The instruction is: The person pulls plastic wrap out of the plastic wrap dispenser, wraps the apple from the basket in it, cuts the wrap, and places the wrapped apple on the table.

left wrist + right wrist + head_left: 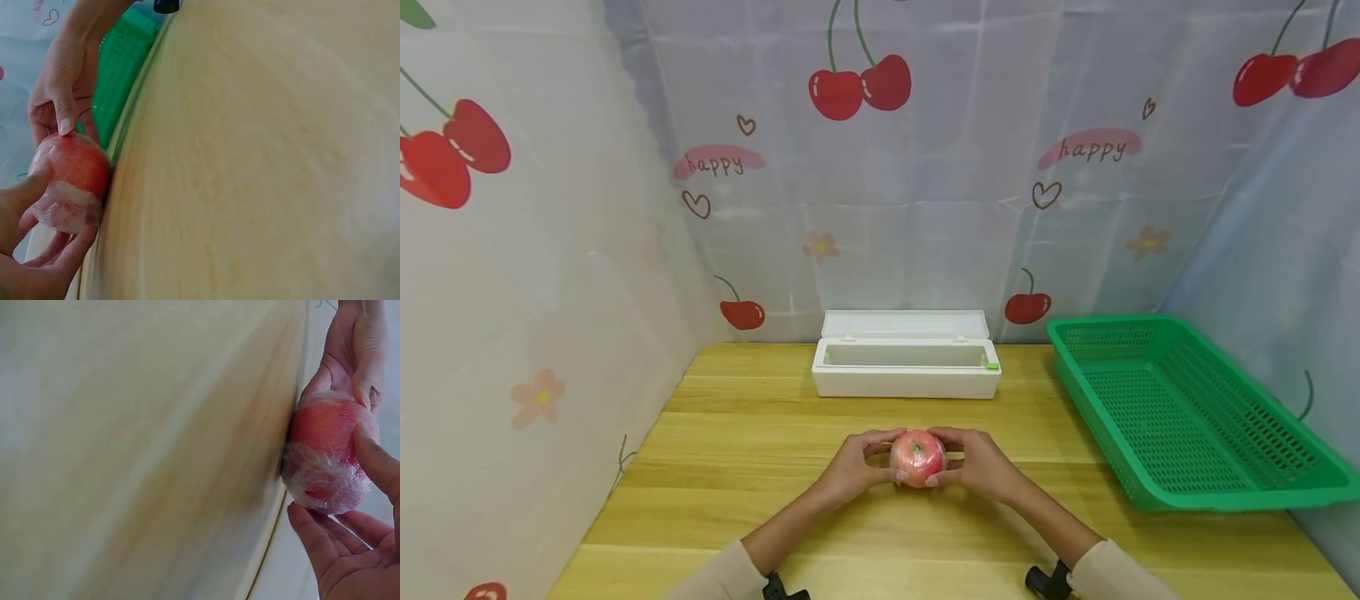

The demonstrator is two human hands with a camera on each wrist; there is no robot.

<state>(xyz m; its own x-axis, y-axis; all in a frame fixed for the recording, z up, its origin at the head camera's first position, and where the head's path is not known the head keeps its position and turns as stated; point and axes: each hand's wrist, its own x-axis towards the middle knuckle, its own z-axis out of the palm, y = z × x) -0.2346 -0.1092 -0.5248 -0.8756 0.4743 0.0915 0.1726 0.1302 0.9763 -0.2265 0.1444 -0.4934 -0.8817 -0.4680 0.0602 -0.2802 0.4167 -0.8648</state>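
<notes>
A red apple [917, 458] wrapped in clear cling film sits at the middle of the table, stem up. From its left side my left hand [863, 462] holds it, thumb in front and fingers behind. My right hand [976, 463] grips the opposite side in the same way. In the left wrist view, crumpled film bunches on the apple [75, 175] near the left fingers [78, 250]. The right wrist view shows wrinkled film over the apple [328, 453], with the right thumb [378, 459] against it.
Behind the apple stands a white box [906, 383] with its lid raised and a small green piece at its right end. A green plastic basket [1150, 492] occupies the right side of the wooden table [730, 467]. Cherry-printed curtains [925, 183] hang around the table.
</notes>
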